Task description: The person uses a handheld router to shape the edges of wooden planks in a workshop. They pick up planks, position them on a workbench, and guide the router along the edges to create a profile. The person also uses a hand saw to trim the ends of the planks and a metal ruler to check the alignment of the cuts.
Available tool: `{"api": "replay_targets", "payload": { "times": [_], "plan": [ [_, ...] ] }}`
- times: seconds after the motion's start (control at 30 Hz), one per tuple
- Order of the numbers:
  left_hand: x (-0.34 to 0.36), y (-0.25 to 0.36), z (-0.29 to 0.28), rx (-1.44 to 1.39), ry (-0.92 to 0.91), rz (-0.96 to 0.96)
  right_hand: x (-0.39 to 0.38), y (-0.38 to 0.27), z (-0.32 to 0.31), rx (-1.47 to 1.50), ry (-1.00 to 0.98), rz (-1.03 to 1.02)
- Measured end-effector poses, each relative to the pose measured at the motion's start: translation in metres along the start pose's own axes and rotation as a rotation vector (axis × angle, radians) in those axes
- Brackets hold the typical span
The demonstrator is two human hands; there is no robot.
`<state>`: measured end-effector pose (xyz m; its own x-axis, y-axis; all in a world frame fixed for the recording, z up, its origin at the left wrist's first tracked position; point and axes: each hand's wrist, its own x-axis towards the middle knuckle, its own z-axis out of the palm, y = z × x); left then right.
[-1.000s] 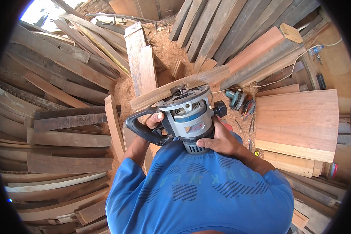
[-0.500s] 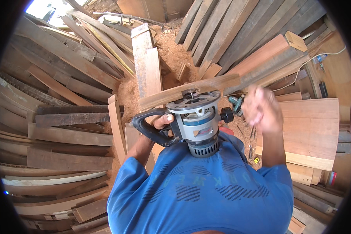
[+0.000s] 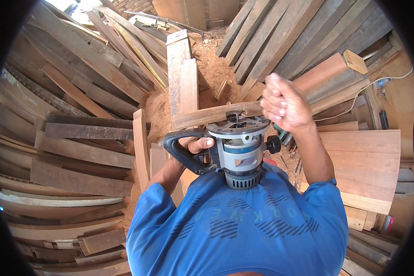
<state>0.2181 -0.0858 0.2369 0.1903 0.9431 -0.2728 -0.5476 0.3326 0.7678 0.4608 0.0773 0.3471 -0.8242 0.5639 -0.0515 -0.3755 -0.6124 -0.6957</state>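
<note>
A grey and black router point(image 3: 240, 156) is held upside down against the front of my blue shirt, its round base plate facing up and a bit showing at the centre. My left hand point(image 3: 199, 145) is wrapped round its black loop handle, with the thumb on the near side of the grip. Just beyond the base plate lies a narrow wooden strip point(image 3: 198, 118). Raised to the right of the base plate, my right hand point(image 3: 286, 105) has its fingers curled closed. It covers the strip's right end from view, and whatever those fingers may hold is hidden.
Stacked boards point(image 3: 83, 152) fill the left side, and long planks point(image 3: 271, 41) lean at the back right. Sawdust point(image 3: 211, 55) covers the floor ahead. A wide board point(image 3: 359, 161) lies at right, near a white cable point(image 3: 354, 103). Small tools lie behind my right forearm.
My right hand has moved left and away from me, from a blurred position right of the router to over the strip's right end. The router stays in my left hand, shifted slightly in view.
</note>
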Motion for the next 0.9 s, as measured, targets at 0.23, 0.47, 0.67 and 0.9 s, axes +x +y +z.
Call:
{"api": "replay_targets", "payload": {
  "times": [0.23, 0.47, 0.67, 0.9],
  "plan": [
    [0.001, 0.0, 0.004, 0.005, 0.0, -0.003, -0.046, -0.021, -0.01, -0.259, 0.131, -0.201],
    [0.006, -0.001, 0.005, 0.014, -0.015, -0.022, -0.058, -0.025, -0.016, -0.023, 0.087, -0.21],
    [0.003, -0.004, 0.006, -0.001, 0.002, -0.019, -0.102, 0.014, -0.054, -1.054, 0.082, -0.101],
    [-0.001, -0.005, 0.005, -0.003, 0.01, -0.024, -0.11, 0.08, -0.071, -0.79, 0.078, -0.123]
  ]
}}
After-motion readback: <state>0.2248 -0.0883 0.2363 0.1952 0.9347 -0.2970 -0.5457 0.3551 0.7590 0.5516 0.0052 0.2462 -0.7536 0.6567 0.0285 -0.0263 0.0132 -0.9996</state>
